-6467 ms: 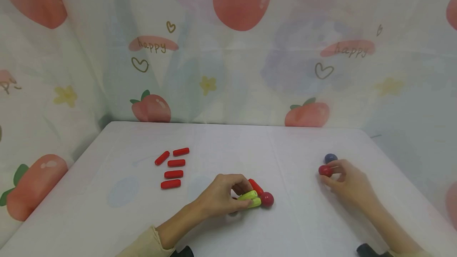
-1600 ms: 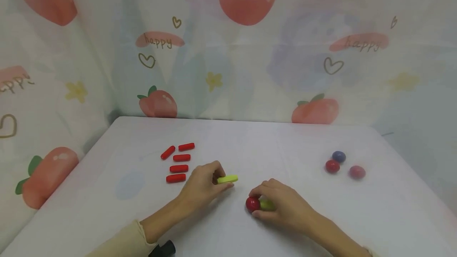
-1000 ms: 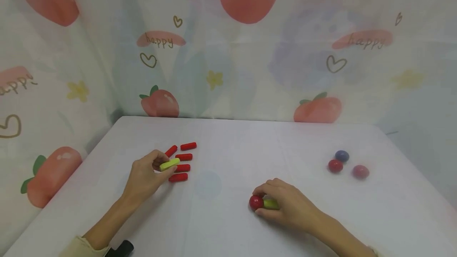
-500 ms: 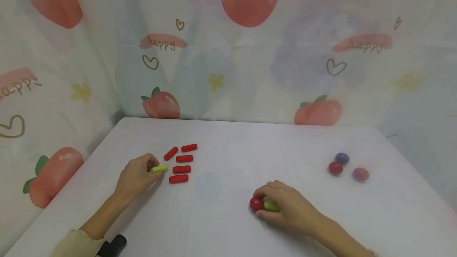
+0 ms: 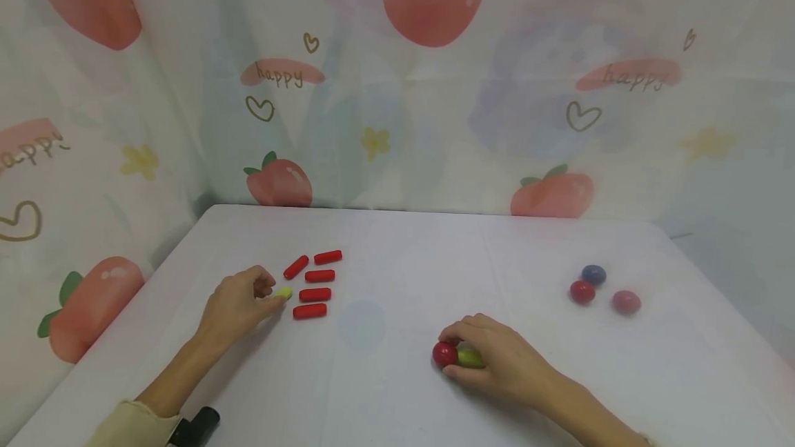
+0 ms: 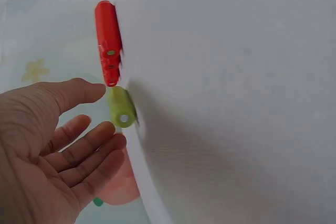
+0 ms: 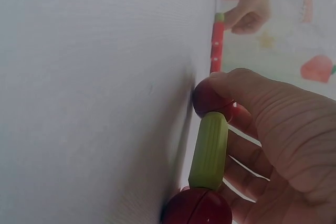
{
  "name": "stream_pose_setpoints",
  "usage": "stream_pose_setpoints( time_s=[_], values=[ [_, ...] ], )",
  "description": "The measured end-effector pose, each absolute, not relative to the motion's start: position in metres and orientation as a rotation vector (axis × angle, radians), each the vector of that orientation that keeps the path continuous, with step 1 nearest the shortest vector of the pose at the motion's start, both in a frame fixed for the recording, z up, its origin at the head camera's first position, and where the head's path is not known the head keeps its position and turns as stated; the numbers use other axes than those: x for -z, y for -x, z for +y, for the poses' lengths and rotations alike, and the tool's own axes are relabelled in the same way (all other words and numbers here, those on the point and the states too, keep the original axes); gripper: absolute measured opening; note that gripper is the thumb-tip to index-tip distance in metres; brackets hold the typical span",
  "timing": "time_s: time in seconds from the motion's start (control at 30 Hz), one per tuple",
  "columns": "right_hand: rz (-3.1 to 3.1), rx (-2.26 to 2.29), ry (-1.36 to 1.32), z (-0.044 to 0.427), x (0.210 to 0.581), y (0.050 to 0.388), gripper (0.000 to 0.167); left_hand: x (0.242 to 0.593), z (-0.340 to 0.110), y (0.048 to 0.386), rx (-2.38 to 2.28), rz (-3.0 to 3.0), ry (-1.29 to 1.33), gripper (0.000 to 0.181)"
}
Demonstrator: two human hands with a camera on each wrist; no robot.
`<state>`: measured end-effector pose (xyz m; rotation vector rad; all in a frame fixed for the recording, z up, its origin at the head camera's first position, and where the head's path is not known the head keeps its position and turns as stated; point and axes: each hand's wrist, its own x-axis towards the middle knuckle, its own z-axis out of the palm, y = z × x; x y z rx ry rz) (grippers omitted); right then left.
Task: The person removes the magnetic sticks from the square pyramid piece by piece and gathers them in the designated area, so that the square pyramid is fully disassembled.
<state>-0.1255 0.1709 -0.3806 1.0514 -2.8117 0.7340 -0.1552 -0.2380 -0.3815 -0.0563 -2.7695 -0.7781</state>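
In the head view my left hand (image 5: 236, 305) is beside a yellow-green stick (image 5: 283, 293) on the table, left of several red sticks (image 5: 315, 294). The left wrist view shows its fingers spread loosely, with the thumb close to the yellow-green stick (image 6: 122, 107); whether they touch is hard to tell. Near the table's middle my right hand (image 5: 503, 357) pinches a red ball (image 5: 444, 354) that joins a green stick (image 5: 470, 358). In the right wrist view this green stick (image 7: 209, 150) runs between two red balls, the nearer ball (image 7: 197, 206) cut off by the frame edge.
At the right of the table lie a blue ball (image 5: 593, 274), a red ball (image 5: 582, 292) and a pinkish-red ball (image 5: 626, 303). Behind the white tabletop (image 5: 397, 254) hangs a patterned cloth (image 5: 422, 123).
My left hand has carried the yellow-green stick from the middle to the red sticks and released it. My right hand has come from the loose balls to the ball-and-stick piece and stays there.
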Motion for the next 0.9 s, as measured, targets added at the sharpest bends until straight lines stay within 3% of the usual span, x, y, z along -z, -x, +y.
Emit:
stream_pose_setpoints(
  time_s=[0.2,0.37,0.9],
  values=[
    [-2.804,-0.688,-1.091,0.165,0.38,0.128,0.04,0.37,-0.227,0.152,0.879,-2.663,0.128,0.024],
    [-2.784,-0.714,-1.068,0.158,0.377,0.128,0.034,0.362,-0.193,0.145,1.031,-2.588,0.304,0.019],
    [-2.502,-1.201,-1.005,0.164,0.348,0.132,0.045,0.368,-0.066,0.14,1.494,-2.659,0.917,0.036]
  ],
)
